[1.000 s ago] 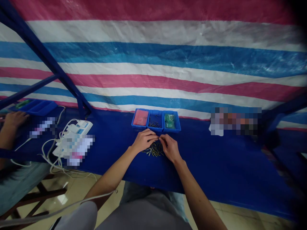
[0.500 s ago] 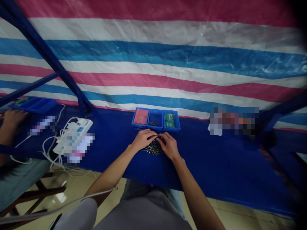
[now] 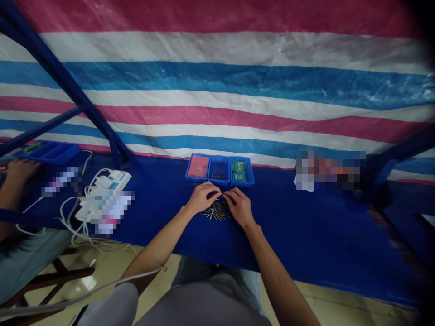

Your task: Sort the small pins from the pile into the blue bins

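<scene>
My left hand (image 3: 201,197) and my right hand (image 3: 240,206) meet fingertip to fingertip above a loose pile of thin metal pieces (image 3: 216,212). Fingers of both are pinched together; whatever lies between them is too small to make out. Just behind stand three joined blue bins. The left bin (image 3: 196,179) holds flat pink packets (image 3: 198,165), the middle bin (image 3: 219,183) has small dark pieces in it, and the right bin (image 3: 243,184) contains green packets (image 3: 239,170).
A white power strip (image 3: 105,194) with tangled cables lies to the left. Beyond it, another person's hand (image 3: 22,170) is beside a blue tray (image 3: 59,153). Blurred items sit at the right rear. A blue frame (image 3: 73,90) rises at left.
My fingertips have shifted slightly; both hands remain pinched together over the pile. The view has tilted a little.
</scene>
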The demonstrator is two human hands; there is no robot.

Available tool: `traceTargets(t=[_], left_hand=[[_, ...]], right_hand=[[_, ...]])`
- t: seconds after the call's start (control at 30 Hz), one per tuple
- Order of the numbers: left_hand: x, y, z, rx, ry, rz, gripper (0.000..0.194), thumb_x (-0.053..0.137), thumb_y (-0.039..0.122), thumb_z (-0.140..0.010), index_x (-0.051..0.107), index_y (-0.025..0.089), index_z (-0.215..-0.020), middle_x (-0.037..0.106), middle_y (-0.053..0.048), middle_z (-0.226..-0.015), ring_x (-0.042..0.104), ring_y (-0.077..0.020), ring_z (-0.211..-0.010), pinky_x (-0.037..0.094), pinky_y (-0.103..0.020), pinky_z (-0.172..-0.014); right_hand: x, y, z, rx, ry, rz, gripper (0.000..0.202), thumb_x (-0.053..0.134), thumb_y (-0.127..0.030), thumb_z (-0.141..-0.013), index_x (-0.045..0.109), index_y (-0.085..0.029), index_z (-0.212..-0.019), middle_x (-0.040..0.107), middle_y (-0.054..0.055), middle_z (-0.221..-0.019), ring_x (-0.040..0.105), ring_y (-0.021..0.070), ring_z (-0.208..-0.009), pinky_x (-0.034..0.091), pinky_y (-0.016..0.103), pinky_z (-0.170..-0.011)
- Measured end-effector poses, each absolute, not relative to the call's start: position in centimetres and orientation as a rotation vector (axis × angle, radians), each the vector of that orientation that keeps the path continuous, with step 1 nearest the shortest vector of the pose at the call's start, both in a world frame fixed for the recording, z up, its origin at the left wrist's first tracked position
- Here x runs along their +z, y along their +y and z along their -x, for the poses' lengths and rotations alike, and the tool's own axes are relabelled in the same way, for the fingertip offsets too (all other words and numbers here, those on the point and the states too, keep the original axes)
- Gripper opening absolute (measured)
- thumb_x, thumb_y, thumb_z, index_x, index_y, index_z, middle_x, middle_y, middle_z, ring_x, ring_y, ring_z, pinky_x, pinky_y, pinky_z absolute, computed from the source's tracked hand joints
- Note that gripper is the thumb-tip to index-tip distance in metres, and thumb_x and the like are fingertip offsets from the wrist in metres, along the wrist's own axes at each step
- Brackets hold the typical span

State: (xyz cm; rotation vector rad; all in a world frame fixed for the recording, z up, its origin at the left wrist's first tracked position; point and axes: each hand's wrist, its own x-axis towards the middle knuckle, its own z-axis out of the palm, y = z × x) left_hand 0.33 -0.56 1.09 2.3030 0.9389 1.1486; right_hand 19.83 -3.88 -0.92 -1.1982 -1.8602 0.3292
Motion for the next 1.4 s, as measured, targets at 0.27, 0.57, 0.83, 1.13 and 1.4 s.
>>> traceTargets(t=[0.27,0.57,0.83,1.13,1.4], left_hand=[[0.8,-0.2,-0.4,1.138,0.931,-2.356,0.016,0.058,0.027,-0.096,0.071,0.016,-0.096,0.072,-0.008,-0.090,0.063,-0.0183,-0.089,0.052,-0.034,-0.083],[0.4,-0.2,-0.4,1.063,0.951,-2.388,0.020,0.056,0.030,-0.098,0.071,0.016,-0.096,0.071,-0.007,-0.088,0.065,-0.0165,-0.084,0.052,-0.030,-0.080],[0.1,0.0,-0.4,1.064,0.955,-2.380,0.017,0.059,0.028,-0.096,0.072,0.017,-0.096,0.072,-0.006,-0.092,0.067,-0.0164,-0.086,0.052,-0.030,-0.082],[0.3,-0.1,-0.4,1.048,0.959,-2.367,0.016,0.059,0.026,-0.096,0.072,0.017,-0.097,0.073,-0.006,-0.094,0.068,-0.0163,-0.086,0.053,-0.029,-0.082],[0.1,0.1,-0.5,1.065,0.960,-2.341,0.018,0.058,0.029,-0.096,0.072,0.018,-0.097,0.073,-0.006,-0.093,0.068,-0.0162,-0.085,0.053,-0.029,-0.081]], right_hand=[[-1.3,-3.9,-19.9,0.338,-1.820,1.186,0.022,0.054,-0.034,-0.099,0.071,-0.022,-0.104,0.066,0.006,-0.093,0.063,0.0164,-0.080,0.052,0.029,-0.073],[-0.8,-4.0,-19.7,0.338,-1.861,1.146,0.022,0.052,-0.031,-0.100,0.071,-0.023,-0.106,0.067,0.006,-0.097,0.065,0.0174,-0.086,0.053,0.030,-0.080],[-1.1,-4.0,-19.8,0.293,-1.873,1.187,0.021,0.052,-0.030,-0.100,0.071,-0.023,-0.105,0.066,0.006,-0.097,0.063,0.0167,-0.082,0.051,0.029,-0.075],[-0.9,-4.0,-19.7,0.285,-1.881,1.197,0.020,0.052,-0.030,-0.100,0.070,-0.023,-0.104,0.066,0.006,-0.096,0.063,0.0168,-0.081,0.051,0.029,-0.074],[-0.9,-4.0,-19.7,0.292,-1.889,1.207,0.021,0.052,-0.031,-0.100,0.070,-0.023,-0.105,0.066,0.006,-0.097,0.063,0.0165,-0.080,0.051,0.028,-0.071]])
